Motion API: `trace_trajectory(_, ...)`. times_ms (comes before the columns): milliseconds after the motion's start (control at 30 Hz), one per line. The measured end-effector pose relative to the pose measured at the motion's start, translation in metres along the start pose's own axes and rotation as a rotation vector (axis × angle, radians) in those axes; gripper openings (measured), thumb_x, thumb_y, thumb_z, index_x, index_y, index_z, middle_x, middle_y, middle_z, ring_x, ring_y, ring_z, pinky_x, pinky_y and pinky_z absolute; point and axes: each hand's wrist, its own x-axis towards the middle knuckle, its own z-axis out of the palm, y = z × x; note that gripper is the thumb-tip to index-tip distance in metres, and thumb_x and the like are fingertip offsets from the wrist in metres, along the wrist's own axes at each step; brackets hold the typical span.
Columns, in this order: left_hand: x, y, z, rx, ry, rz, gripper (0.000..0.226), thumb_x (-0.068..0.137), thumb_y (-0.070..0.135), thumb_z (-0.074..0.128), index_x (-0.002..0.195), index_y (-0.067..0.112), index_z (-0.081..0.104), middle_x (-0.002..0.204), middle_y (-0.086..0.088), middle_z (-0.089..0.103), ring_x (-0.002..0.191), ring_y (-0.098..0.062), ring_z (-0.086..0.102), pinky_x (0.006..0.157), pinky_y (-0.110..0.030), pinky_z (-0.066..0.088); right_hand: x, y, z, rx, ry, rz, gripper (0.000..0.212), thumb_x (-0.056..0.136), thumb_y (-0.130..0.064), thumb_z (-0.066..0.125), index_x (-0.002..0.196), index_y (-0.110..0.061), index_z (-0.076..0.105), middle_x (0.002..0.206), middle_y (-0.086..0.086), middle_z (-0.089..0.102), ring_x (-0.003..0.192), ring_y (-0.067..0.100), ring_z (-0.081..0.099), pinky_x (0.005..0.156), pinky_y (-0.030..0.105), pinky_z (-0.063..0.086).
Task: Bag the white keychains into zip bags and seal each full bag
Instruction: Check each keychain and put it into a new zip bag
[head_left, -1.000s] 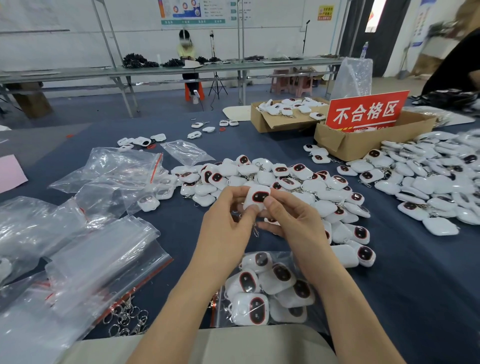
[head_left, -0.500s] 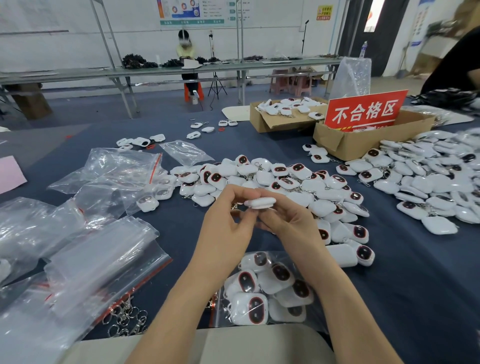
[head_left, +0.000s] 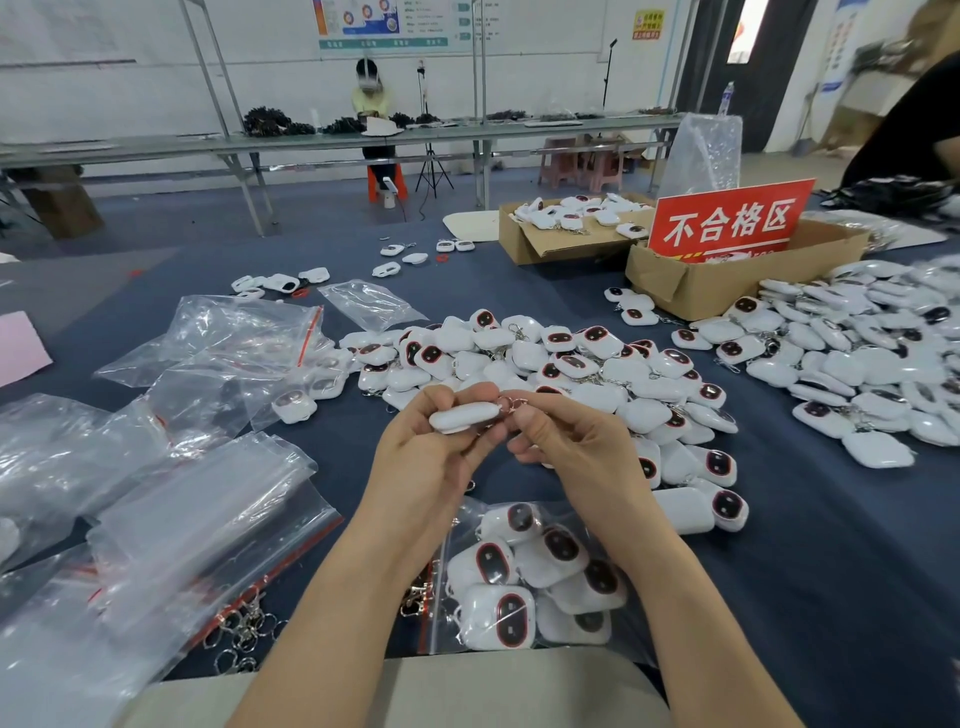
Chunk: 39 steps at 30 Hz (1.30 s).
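A person's two bare hands meet above a dark blue worktop (head_left: 779, 597), seen from a head-worn camera looking down. The left hand (head_left: 431, 462) pinches a single white keychain (head_left: 464, 417) edge-on between thumb and fingers, so its face cannot be seen. The right hand (head_left: 571, 447) is curled closed, its fingertips pinching the small metal ring (head_left: 506, 402) at the keychain's right end — the ring is partly hidden behind the fingers.

Directly below the held keychain, nearer the person, lies a clear zip bag (head_left: 524, 577) with white keychains inside, their dark oval faces rimmed in red; the forearms cover parts of the bag, and whether its seal is shut cannot be made out. Just beyond the held keychain spreads a loose heap of keychains (head_left: 561, 358). To the right of it, a second heap (head_left: 857, 364) runs out of the frame at the edge. To the left of the held keychain sit crumpled empty zip bags (head_left: 197, 499) with red seal strips, overlapping so they cannot be counted; loose metal rings (head_left: 239, 634) poke out beneath them.

Far beyond the held keychain, to the right, a cardboard box (head_left: 727, 283) carries a red sign (head_left: 730, 221) with white characters whose lower edge is hidden inside the box.
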Motion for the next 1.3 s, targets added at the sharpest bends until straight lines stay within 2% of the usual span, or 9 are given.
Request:
trace_trajectory(167, 0.000, 0.000, 0.000, -0.019, 0.000, -0.007, 0.040, 0.094, -0.024, 0.033, 0.078, 0.010, 0.046, 0.094, -0.009, 0.077, 0.086, -0.028, 0.077, 0.072, -0.026, 0.060, 0.000, -0.002, 0.000, -0.020, 0.015, -0.011, 0.020, 0.086, -0.039, 0.065, 0.098, -0.048, 0.077, 0.091, -0.006, 0.078, 0.080, 0.008, 0.070, 0.076, 0.018, 0.056)
trace_trajectory(333, 0.003, -0.001, -0.003, 0.009, 0.041, -0.018, 0.041, 0.094, -0.023, 0.034, 0.077, 0.012, 0.049, 0.098, -0.009, 0.077, 0.098, -0.034, 0.074, 0.074, -0.028, 0.061, -0.001, -0.002, -0.002, -0.017, 0.027, -0.004, 0.024, 0.092, -0.026, 0.066, 0.098, -0.046, 0.078, 0.093, -0.003, 0.078, 0.081, 0.009, 0.071, 0.075, 0.019, 0.057)
trace_trajectory(500, 0.003, -0.001, -0.003, 0.045, 0.049, -0.023, 0.043, 0.092, -0.024, 0.033, 0.078, 0.013, 0.049, 0.096, -0.007, 0.077, 0.090, -0.021, 0.075, 0.072, -0.028, 0.061, 0.000, -0.004, -0.003, 0.020, 0.080, 0.007, 0.015, 0.084, -0.034, 0.070, 0.097, -0.033, 0.077, 0.090, -0.001, 0.079, 0.077, 0.006, 0.070, 0.071, 0.017, 0.056)
trace_trajectory(667, 0.003, 0.000, -0.003, 0.052, 0.034, -0.024, 0.044, 0.093, -0.023, 0.034, 0.076, 0.015, 0.048, 0.097, -0.005, 0.077, 0.094, -0.020, 0.074, 0.074, -0.028, 0.061, 0.001, -0.005, -0.004, 0.055, 0.136, 0.025, 0.019, 0.082, -0.035, 0.068, 0.096, -0.025, 0.076, 0.088, 0.001, 0.079, 0.072, 0.005, 0.069, 0.067, 0.017, 0.056)
trace_trajectory(867, 0.004, 0.001, -0.004, 0.047, 0.073, -0.020, 0.041, 0.093, -0.022, 0.040, 0.080, 0.015, 0.054, 0.093, -0.005, 0.077, 0.086, -0.019, 0.075, 0.067, -0.027, 0.060, 0.002, -0.002, -0.005, 0.040, 0.128, 0.057, 0.010, 0.092, -0.023, 0.069, 0.097, -0.025, 0.077, 0.088, -0.002, 0.078, 0.073, 0.005, 0.070, 0.066, 0.017, 0.056)
trace_trajectory(967, 0.005, 0.004, -0.003, 0.081, 0.082, 0.010, 0.037, 0.093, -0.016, 0.047, 0.085, 0.017, 0.061, 0.091, -0.004, 0.076, 0.081, -0.017, 0.073, 0.063, -0.025, 0.057, 0.002, 0.000, -0.003, -0.046, 0.077, 0.097, 0.015, 0.096, -0.021, 0.068, 0.099, -0.033, 0.077, 0.093, -0.007, 0.077, 0.083, 0.007, 0.071, 0.072, 0.020, 0.058)
trace_trajectory(1133, 0.001, 0.000, 0.000, 0.478, 0.097, 0.172, 0.023, 0.094, -0.001, 0.063, 0.098, 0.021, 0.068, 0.091, 0.005, 0.075, 0.084, -0.007, 0.068, 0.075, -0.022, 0.052, 0.002, -0.005, 0.008, -0.123, -0.063, 0.092, 0.018, 0.098, -0.021, 0.064, 0.106, -0.034, 0.072, 0.101, -0.011, 0.075, 0.093, 0.011, 0.071, 0.086, 0.032, 0.060)
trace_trajectory(1200, -0.002, 0.000, 0.001, 0.702, 0.086, 0.272, 0.022, 0.095, 0.006, 0.065, 0.098, 0.027, 0.070, 0.091, 0.010, 0.074, 0.084, -0.003, 0.068, 0.076, -0.016, 0.052, 0.002, -0.007, 0.010, -0.082, -0.064, 0.089, 0.016, 0.099, -0.020, 0.063, 0.107, -0.031, 0.071, 0.104, -0.008, 0.076, 0.096, 0.011, 0.072, 0.085, 0.033, 0.061)
trace_trajectory(1300, -0.005, 0.001, 0.003, 0.832, 0.076, 0.362, 0.022, 0.095, 0.013, 0.068, 0.096, 0.035, 0.069, 0.093, 0.015, 0.072, 0.086, -0.003, 0.067, 0.077, -0.013, 0.051, 0.002, -0.005, 0.008, -0.005, -0.042, 0.077, 0.016, 0.099, -0.015, 0.063, 0.112, -0.022, 0.069, 0.106, -0.001, 0.076, 0.101, 0.016, 0.072, 0.087, 0.033, 0.060)
